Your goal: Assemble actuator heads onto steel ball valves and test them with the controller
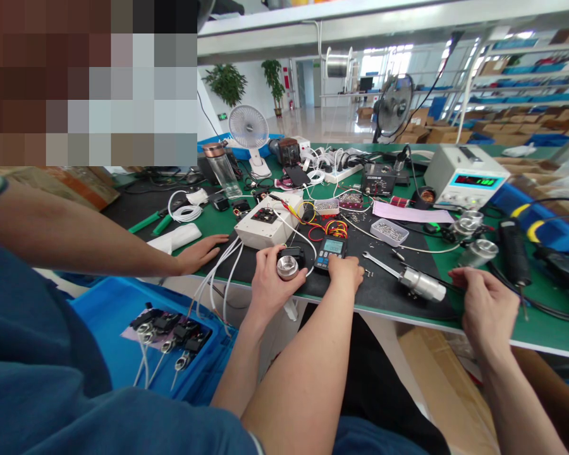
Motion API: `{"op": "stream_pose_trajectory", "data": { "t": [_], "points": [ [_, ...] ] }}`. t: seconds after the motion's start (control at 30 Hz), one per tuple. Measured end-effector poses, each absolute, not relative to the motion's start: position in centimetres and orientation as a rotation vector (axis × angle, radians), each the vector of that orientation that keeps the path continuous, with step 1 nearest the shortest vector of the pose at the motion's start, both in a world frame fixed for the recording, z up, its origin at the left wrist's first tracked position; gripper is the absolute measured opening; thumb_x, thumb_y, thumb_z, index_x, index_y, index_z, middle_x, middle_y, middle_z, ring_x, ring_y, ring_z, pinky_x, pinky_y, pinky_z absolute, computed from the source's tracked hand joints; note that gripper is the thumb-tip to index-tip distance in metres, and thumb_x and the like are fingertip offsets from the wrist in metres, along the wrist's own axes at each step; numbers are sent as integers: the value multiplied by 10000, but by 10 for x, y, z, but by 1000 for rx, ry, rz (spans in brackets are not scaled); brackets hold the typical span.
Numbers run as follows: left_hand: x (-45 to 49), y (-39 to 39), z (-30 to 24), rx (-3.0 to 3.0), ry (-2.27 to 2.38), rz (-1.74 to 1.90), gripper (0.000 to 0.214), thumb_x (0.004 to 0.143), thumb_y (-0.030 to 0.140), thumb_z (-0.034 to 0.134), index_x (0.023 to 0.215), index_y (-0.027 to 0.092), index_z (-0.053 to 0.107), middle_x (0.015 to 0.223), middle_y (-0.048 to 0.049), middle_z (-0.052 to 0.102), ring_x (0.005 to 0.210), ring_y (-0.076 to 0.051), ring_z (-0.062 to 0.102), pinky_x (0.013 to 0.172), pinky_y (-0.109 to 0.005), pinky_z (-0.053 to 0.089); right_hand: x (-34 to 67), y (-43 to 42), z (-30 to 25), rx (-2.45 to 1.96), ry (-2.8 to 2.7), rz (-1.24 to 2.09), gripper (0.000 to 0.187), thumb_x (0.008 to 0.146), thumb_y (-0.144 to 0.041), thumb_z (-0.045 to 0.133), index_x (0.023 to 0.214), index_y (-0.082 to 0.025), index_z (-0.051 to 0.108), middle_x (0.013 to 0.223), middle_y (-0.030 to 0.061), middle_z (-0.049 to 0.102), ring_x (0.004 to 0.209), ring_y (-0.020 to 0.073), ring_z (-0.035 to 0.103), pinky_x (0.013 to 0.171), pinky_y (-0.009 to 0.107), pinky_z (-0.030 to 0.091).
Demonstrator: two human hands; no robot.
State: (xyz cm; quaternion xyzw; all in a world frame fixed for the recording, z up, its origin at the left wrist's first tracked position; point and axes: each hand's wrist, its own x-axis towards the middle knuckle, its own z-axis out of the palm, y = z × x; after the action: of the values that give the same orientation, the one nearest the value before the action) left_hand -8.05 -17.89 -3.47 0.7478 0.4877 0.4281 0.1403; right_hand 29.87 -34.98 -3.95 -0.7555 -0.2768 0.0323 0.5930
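Note:
My left hand point(268, 285) is closed round a small black part with a silver metal cap point(288, 266), held at the front edge of the black mat point(384, 297). My right hand point(487, 303) rests on the green bench, fingers curled, its thumb and fingertips on the thin black cable of a silver cylinder point(422, 284) lying on the mat. A co-worker in a blue shirt leans in from the left. One of their hands point(347, 272) presses on a small meter with a lit screen point(330, 250); the other point(203, 253) lies flat on the bench.
A white box with wires point(265, 227), a wrench point(379, 262), trays of screws point(389, 231), a bench power supply point(464, 177), fans and a soldering station point(378, 182) crowd the green bench. A blue bin point(104, 309) of similar parts sits below left. Black-and-yellow tools point(531, 240) lie at right.

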Motion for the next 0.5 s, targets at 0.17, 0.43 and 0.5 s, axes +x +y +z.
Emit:
{"op": "stream_pose_trajectory", "data": {
  "t": [0.17, 0.43, 0.5],
  "points": [
    [-81, -179, -36, 2151, 1393, 1252, 649, 764, 369, 859, 1330, 362, 542, 1307, -113, 525, 1235, -355, 623, 1046, -549, 545, 297, -348, -38, -1762, -636, 62, 341, 953, -498, 577, 975, -231, 787, 1002, 69, 778, 1009, 346, 733, 938, 455, 581],
    [-81, -180, -34, 2149, 1404, 1240, 650, 763, 388, 850, 1334, 314, 547, 1311, -115, 531, 1232, -339, 625, 1070, -546, 540, 297, -348, -36, -1745, -631, 73, 303, 941, -465, 591, 964, -234, 785, 996, 61, 777, 1002, 344, 728, 938, 466, 571],
    [-81, -180, -35, 2154, 1401, 1235, 655, 767, 379, 850, 1341, 317, 538, 1314, -123, 526, 1240, -340, 616, 1081, -545, 533, 297, -348, -37, -1737, -628, 79, 292, 939, -450, 594, 958, -230, 784, 995, 61, 775, 1002, 342, 726, 936, 465, 570]
  ]
}}
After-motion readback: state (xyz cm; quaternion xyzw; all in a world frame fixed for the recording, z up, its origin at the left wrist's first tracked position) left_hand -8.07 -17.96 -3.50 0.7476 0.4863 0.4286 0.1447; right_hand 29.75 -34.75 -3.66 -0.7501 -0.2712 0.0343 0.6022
